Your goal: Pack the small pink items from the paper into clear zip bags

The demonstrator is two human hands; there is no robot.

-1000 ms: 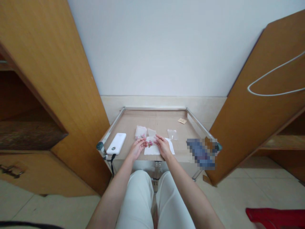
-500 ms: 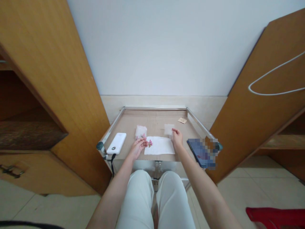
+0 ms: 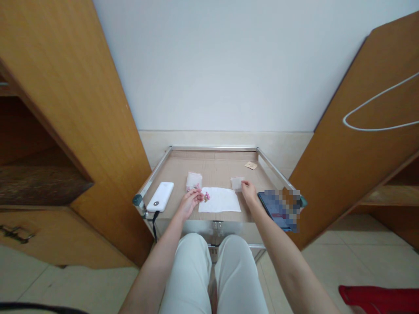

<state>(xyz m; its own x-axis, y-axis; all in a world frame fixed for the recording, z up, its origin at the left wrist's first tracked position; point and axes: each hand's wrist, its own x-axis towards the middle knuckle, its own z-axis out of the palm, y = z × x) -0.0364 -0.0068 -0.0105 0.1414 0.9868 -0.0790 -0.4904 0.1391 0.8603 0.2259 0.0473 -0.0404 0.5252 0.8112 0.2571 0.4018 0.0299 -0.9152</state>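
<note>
A white sheet [image 3: 224, 200], perhaps cloth or paper, lies flat at the front of the tray table, with a small pink flower cluster [image 3: 206, 196] at its left end. Fingers stretched out, my left hand [image 3: 190, 203] rests at that left edge beside the flowers. Just behind it lies a small white see-through packet [image 3: 194, 180] with pink bits at its lower edge. Beyond the sheet's right corner, my right hand [image 3: 248, 192] pinches the right edge of a thin, translucent white pouch [image 3: 236, 183].
A white power bank or phone [image 3: 160, 197] with a black cable lies left on the table [image 3: 212, 161]. On the right are a dark phone [image 3: 273, 209], partly blurred, and a small tan card [image 3: 251, 165]. Metal rails edge the table; wooden cabinets [image 3: 108, 152] flank it.
My right hand has moved slightly right and toward me, bringing the translucent pouch down nearer the white sheet's corner. My left hand has stayed in place.
</note>
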